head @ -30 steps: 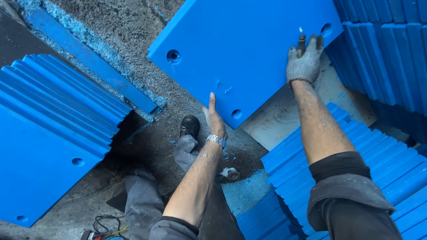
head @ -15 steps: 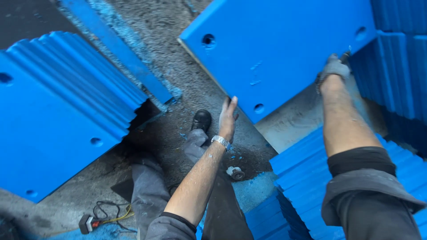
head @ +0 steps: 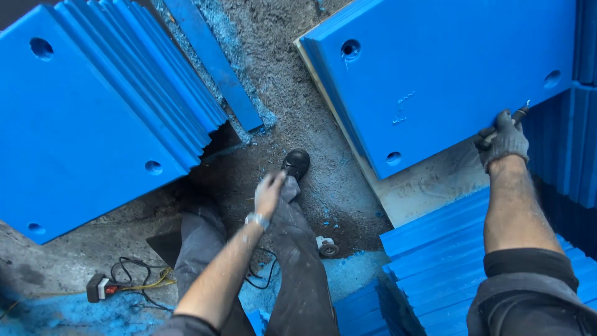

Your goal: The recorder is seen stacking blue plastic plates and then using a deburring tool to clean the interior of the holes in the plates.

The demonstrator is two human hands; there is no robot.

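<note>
A stack of blue panels is leaned at the left. The bare left hand, blurred and loosely open, is held above the knee, nothing gripped. The large blue panel, propped at upper right, is gripped at its lower edge by the gloved right hand, fingers curled closed.

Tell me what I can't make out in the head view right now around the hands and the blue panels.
- Left hand: motion-blurred, so its fingers and any hold are unreadable.
- Thin tool in the gloved right hand: the glove covers most of it; its kind is unclear.
- Big blue panel: top cut off by the frame.
- Fanned blue stack: left side cut off.
- Small round object on the floor: too small to identify.
</note>
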